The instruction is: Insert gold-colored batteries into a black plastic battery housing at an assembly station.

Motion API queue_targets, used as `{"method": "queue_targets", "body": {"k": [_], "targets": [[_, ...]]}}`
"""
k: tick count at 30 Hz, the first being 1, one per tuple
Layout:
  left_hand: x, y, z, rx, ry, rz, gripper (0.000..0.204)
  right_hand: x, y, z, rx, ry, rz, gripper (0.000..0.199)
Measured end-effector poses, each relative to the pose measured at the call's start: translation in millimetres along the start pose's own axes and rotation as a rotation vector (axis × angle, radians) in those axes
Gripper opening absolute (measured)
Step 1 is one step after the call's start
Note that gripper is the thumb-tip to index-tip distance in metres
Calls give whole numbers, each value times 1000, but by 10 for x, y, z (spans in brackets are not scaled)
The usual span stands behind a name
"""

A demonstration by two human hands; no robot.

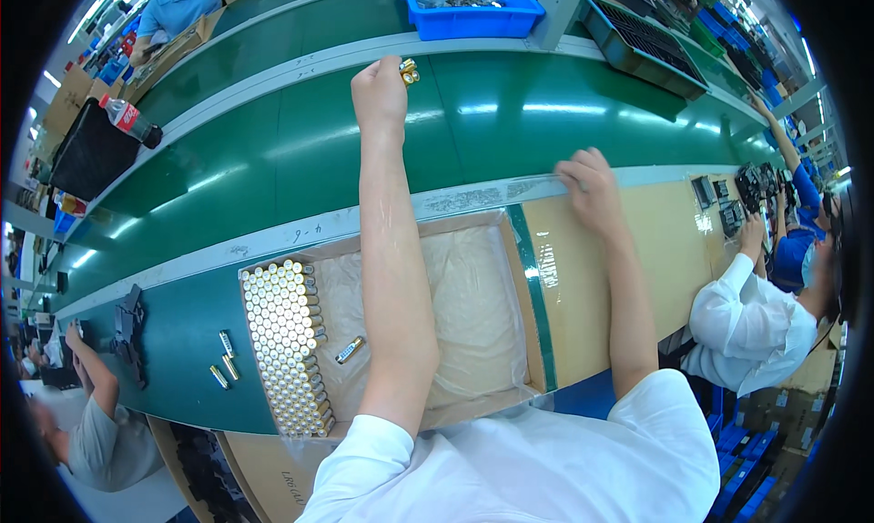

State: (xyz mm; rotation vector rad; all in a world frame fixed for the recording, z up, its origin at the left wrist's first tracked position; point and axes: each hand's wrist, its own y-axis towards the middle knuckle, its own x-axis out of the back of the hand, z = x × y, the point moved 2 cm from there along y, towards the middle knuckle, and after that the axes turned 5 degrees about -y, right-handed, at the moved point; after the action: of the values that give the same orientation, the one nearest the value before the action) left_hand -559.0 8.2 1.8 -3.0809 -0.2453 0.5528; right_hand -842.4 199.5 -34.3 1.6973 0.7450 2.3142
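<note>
From my head view, my left hand is stretched well forward over the far edge of the green surface, closed around a few gold-ended batteries that poke out on its right side. I cannot tell exactly how many I grip. My right hand hangs near the far edge of the tan cardboard sheet, its fingers loosely bent; I cannot tell whether they pinch anything.

Between my forearms and below my left one sits the open cardboard box, lined with clear plastic. A tight block of batteries fills it along its left edge, most of them end-up, with some along the block's right side showing their lengths. One loose battery lies in the box on the liner, just right of that block and beside my left forearm.

On the green counter, off the box's left edge, three loose batteries lie near one another. Further left on it are some dark parts.

Past the far rail, a blue bin holds small metallic pieces. By the upper left corner, a bottle leans against a black bin. A person in white sleeves works at the right.
</note>
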Motion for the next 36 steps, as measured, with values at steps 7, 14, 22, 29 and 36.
{"method": "queue_targets", "body": {"k": [7, 14, 22, 29, 36], "targets": [[9, 4, 45, 43, 92, -3, 34, 68, -116, -270, -85, -120, 29, 10], [-44, -29, 41, 14, 54, 21, 26, -88, -146, -294, -44, -43, -17, 11], [-25, -48, -23, 28, 18, -11, 26, 10, -117, -295, -94, -69, -46, 10], [-29, -55, -2, 29, 46, 22, 26, 70, -84, -201, -64, -90, 2, 9], [-38, -52, 8, 20, 47, 11, 26, -33, -25, -104, 102, -20, 103, 12]]}}
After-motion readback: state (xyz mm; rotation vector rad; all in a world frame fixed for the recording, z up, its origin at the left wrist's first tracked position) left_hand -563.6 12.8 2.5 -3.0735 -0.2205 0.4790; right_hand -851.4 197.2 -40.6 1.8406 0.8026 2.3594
